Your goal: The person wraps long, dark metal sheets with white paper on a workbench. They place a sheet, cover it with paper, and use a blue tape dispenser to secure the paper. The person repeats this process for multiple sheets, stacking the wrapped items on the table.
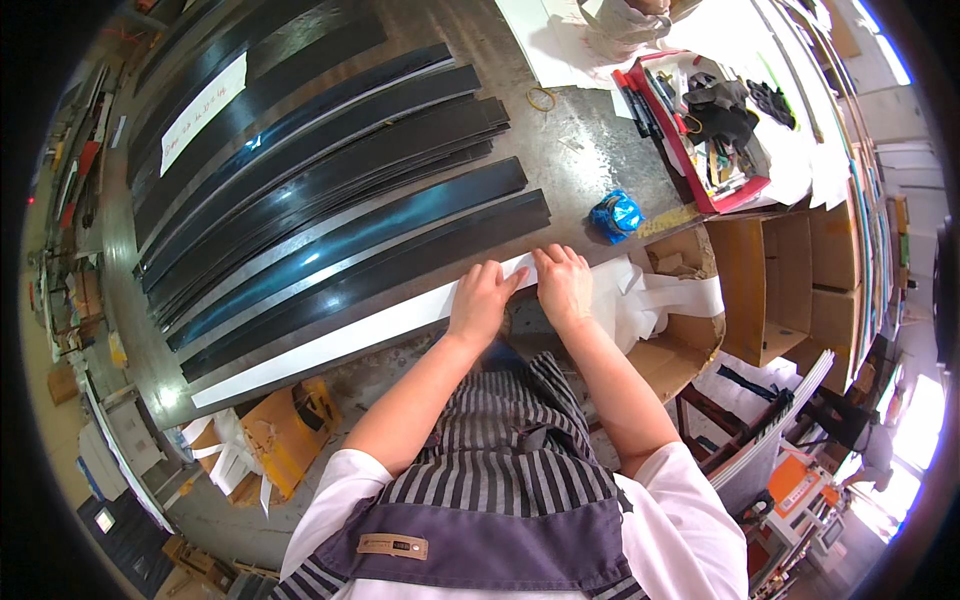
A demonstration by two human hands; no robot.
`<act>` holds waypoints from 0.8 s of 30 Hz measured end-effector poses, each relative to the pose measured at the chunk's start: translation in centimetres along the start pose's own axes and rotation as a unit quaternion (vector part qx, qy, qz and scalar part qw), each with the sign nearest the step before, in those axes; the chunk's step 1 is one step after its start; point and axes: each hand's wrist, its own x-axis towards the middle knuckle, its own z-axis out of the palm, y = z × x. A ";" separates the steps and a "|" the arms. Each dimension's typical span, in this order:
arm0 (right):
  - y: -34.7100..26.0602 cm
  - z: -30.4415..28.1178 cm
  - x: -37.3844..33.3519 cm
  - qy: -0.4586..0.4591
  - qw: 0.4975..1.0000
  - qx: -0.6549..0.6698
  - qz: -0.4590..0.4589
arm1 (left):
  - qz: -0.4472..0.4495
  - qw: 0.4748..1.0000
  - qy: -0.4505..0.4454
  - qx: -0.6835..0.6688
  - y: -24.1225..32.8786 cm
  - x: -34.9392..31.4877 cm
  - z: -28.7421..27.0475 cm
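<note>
A long, narrow white strip (350,334) lies along the near edge of the metal table. My left hand (482,302) is closed on it close to its right end, fingers curled and thumb pointing right. Just to the right, my right hand (564,286) pinches the strip's end with its fingertips. The exact grip of the fingers is partly hidden. Beyond the strip, almost parallel to it, is a glossy black strip (380,278), with a second dark strip (360,252) behind that one.
Several stacked dark strips (340,180) cover the table's far side, with a handwritten white paper (204,112) on top. A blue shiny roll (617,215) sits right of my hands. Behind it stands a red box of tools (690,175). Cardboard boxes (690,355) (285,440) flank me below the table edge.
</note>
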 end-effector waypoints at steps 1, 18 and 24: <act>0.1 -0.2 -0.6 -0.012 1.000 -0.012 -0.011 | -0.007 1.000 -0.007 -0.002 0.0 0.0 0.0; 0.2 0.0 0.3 0.021 1.000 0.017 0.009 | -0.020 1.000 0.000 -0.012 0.5 0.0 -0.3; 0.6 0.6 1.1 0.021 1.000 0.006 0.009 | 0.002 1.000 0.012 -0.008 0.4 0.0 -0.7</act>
